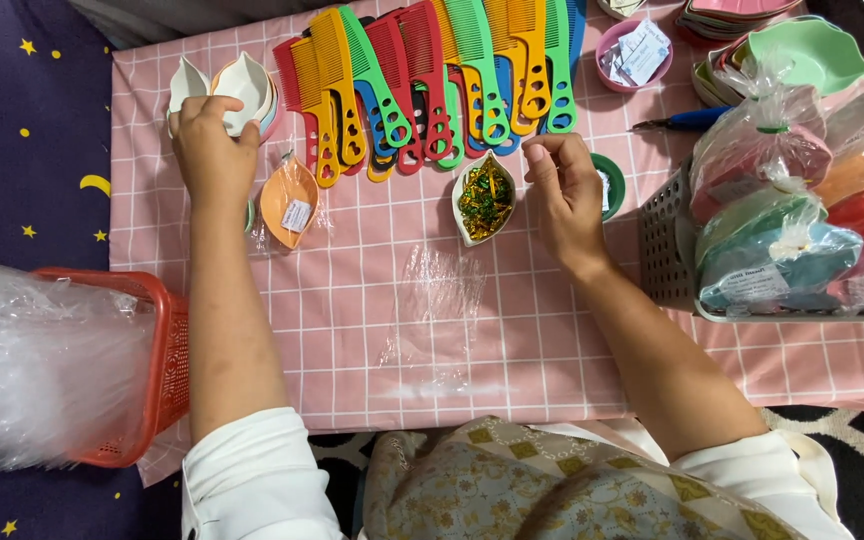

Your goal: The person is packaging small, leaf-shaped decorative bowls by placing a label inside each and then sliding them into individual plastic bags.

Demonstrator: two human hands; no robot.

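My left hand (210,145) reaches to the far left of the pink checked cloth (472,330) and grips the rim of the top white leaf-shaped dish in a stack (242,85). My right hand (564,190) hovers with fingers pinched together just right of a white leaf-shaped dish (484,198) filled with gold and green twist ties; whether it holds one I cannot tell. An orange leaf-shaped dish (290,203) in clear wrap lies just right of my left wrist. A flat clear plastic bag (437,305) lies on the cloth between my forearms.
A row of coloured combs (432,75) fans across the back. A grey basket (667,240) at right holds bagged coloured dishes (782,250). A red basket (152,370) with clear bags sits at left. A pink bowl of paper slips (634,50) and a blue pen (687,120) lie behind.
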